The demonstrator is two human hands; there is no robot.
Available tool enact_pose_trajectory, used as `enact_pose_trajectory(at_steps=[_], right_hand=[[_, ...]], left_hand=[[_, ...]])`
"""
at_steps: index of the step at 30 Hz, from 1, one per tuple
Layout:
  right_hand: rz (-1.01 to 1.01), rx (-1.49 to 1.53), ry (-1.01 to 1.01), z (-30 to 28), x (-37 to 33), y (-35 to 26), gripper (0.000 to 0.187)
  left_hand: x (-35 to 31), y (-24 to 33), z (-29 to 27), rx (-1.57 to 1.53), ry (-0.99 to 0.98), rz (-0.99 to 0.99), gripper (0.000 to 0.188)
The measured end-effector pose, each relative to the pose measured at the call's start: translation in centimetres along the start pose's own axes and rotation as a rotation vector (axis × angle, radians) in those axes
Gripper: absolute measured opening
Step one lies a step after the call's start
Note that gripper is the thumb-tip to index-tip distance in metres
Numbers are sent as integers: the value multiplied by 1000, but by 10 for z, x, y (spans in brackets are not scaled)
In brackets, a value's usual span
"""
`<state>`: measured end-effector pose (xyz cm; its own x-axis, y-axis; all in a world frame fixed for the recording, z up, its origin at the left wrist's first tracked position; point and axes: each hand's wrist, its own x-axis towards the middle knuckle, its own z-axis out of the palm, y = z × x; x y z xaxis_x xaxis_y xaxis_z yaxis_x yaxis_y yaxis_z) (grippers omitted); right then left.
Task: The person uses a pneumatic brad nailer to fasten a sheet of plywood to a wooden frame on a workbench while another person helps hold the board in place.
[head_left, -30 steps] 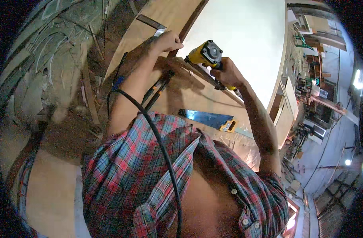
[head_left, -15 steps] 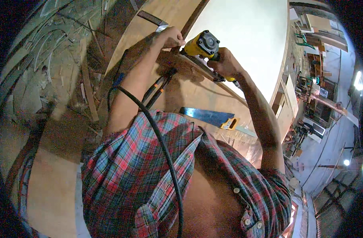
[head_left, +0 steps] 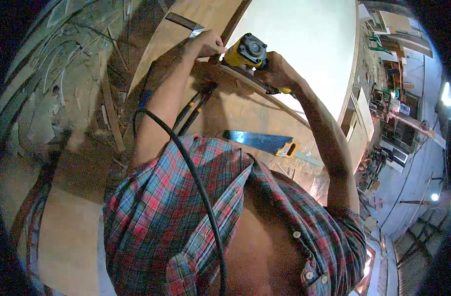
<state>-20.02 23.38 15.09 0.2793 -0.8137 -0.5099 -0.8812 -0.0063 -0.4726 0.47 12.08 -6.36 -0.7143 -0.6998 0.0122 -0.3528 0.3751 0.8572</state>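
A yellow and black nail gun [head_left: 245, 51] is gripped by my right hand [head_left: 280, 73], its round capped head facing up. It rests at or just above the near left corner of a white panel [head_left: 304, 49] edged with wooden strips [head_left: 236, 22]. Beside the nail gun, at that same corner, my left hand [head_left: 206, 45] has its fingers curled closed. Whatever they pinch is hidden. The nail gun's nose is out of sight beneath its body. A try square [head_left: 183, 22] lies just beyond my left hand.
On the plywood work surface [head_left: 230, 113] lie a handsaw [head_left: 257, 141] with a yellow handle and pincers [head_left: 190, 114] with black and orange handles. A black hose [head_left: 198, 182] runs over my shirt. Wood scraps [head_left: 107, 93] litter the floor at left. Boards [head_left: 361, 113] lean at right.
The nail gun and my right hand have shifted slightly left and up, closer to the corner. My left hand has moved slightly left and stays closed.
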Motion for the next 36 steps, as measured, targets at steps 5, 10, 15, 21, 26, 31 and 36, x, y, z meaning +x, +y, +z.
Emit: enact_pose_trajectory(at_steps=[5,10,15,21,26,31,36], right_hand=[[-22,14,72,9,14,40,24],[-8,18,-30,9,25,23,28],[47,150,-57,1,16,17,27],[55,119,-27,5,26,22,28],[15,134,-29,5,26,7,18],[-10,81,-3,-3,26,8,20],[-12,48,-22,0,31,0,20]], left_hand=[[9,12,1,-4,-35,-31,22],[-7,-16,0,-67,56,56,22],[4,16,-14,-73,-90,-106,22],[0,10,-24,-23,-82,-133,31],[-9,-9,-18,-248,-9,-329,32],[2,4,-36,-8,-90,-164,34],[-13,-8,-32,-121,42,-177,36]])
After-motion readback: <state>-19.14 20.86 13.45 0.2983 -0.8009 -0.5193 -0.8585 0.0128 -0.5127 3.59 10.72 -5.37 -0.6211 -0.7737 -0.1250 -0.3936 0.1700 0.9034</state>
